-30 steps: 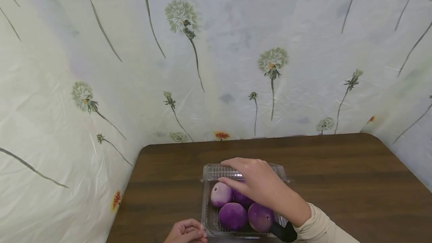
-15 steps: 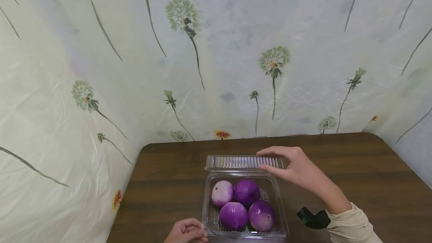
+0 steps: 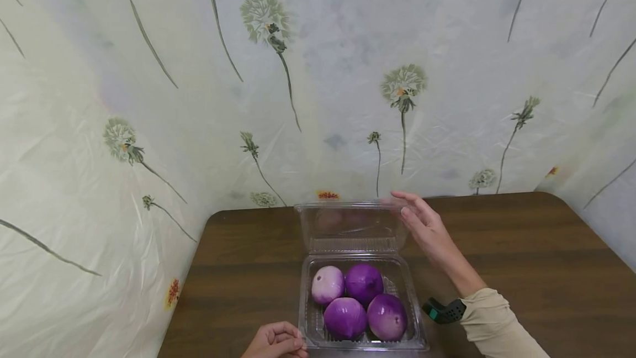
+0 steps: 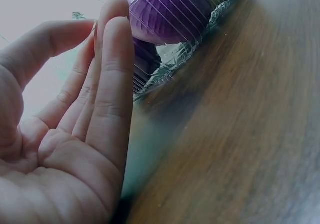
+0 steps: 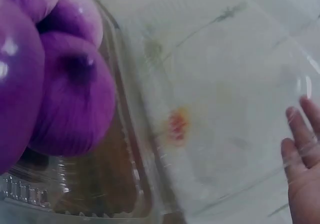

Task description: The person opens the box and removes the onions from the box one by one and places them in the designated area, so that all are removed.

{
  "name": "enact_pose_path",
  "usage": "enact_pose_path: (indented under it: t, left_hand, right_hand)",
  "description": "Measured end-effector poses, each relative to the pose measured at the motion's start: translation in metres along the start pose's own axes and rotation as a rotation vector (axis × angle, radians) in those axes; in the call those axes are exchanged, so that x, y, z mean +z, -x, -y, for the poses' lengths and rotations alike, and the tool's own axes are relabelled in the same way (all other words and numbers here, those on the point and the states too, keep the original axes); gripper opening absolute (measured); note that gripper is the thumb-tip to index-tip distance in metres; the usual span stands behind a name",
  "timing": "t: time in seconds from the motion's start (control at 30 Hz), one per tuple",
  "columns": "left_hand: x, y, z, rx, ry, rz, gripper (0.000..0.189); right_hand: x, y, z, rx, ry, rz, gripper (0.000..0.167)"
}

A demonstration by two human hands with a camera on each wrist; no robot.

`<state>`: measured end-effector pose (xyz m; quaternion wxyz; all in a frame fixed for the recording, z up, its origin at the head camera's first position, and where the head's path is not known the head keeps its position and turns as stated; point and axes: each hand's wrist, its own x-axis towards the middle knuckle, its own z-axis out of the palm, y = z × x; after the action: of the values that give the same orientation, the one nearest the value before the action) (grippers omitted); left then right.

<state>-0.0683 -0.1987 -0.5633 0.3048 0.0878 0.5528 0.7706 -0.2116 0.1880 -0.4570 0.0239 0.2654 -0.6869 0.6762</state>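
On the near part of the dark wooden table, the left hand holds the near-left corner of a clear plastic container in a narrow pinch, thumb meeting fingertips, probably to steady it. Inside sit four purple onions, packed two by two and touching, so each seems propped by its neighbours; the far-left one is the palest. Right of the container, a black strap-like device sits at the cuff of a cream sleeve. Beyond the onions, the ribbed clear lid stands raised on the container's far edge, leaving the onions uncovered. The right hand is at the lid's far-right corner, its fingers fairly straight and wide of the thumb, apparently supporting the lid; how firmly, I cannot tell. Farthest back hangs a pale dandelion-print sheet.
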Motion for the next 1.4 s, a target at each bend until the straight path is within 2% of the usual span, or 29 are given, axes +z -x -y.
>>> enact_pose_path:
  t: [0.07,0.17,0.3,0.4,0.5,0.6,0.87,1.13,1.27,1.4]
  left_hand:
    - [0.0,0.0,0.0,0.0,-0.004,0.005,0.008]
    - [0.0,0.0,0.0,0.004,-0.002,0.01,0.008]
    - [0.0,0.0,0.0,0.003,0.001,0.011,0.009]
    - [-0.001,0.0,0.0,-0.003,0.002,0.008,0.007]
    - [0.0,0.0,-0.001,-0.01,0.004,0.003,0.005]
    - [0.0,0.0,-0.001,-0.016,0.005,-0.004,0.004]
    - [0.0,0.001,0.0,-0.011,0.007,0.004,0.006]
    - [0.0,0.0,0.001,0.005,0.0,0.015,0.006]
    - [-0.001,0.0,0.001,0.01,-0.002,0.02,0.008]
    - [-0.001,0.001,0.001,0.006,-0.002,0.013,0.009]
  right_hand:
    - [0.0,-0.002,-0.008,0.001,-0.115,-0.001,0.04]
    - [-0.001,-0.003,-0.02,-0.005,-0.229,-0.002,0.035]
    - [-0.004,-0.002,-0.035,0.016,-0.299,-0.013,0.029]
    - [-0.006,-0.002,-0.044,0.042,-0.285,0.005,0.039]
    - [-0.008,-0.003,-0.051,0.07,-0.23,0.038,0.051]
    - [-0.008,-0.004,-0.057,0.107,-0.173,0.043,0.056]
    - [-0.01,-0.002,-0.073,0.23,-0.085,-0.003,0.061]
    - [-0.015,-0.002,-0.08,0.377,-0.101,0.008,0.061]
    - [-0.018,-0.002,-0.082,0.428,-0.102,0.054,0.062]
    - [-0.021,-0.002,-0.085,0.439,-0.108,0.12,0.064]
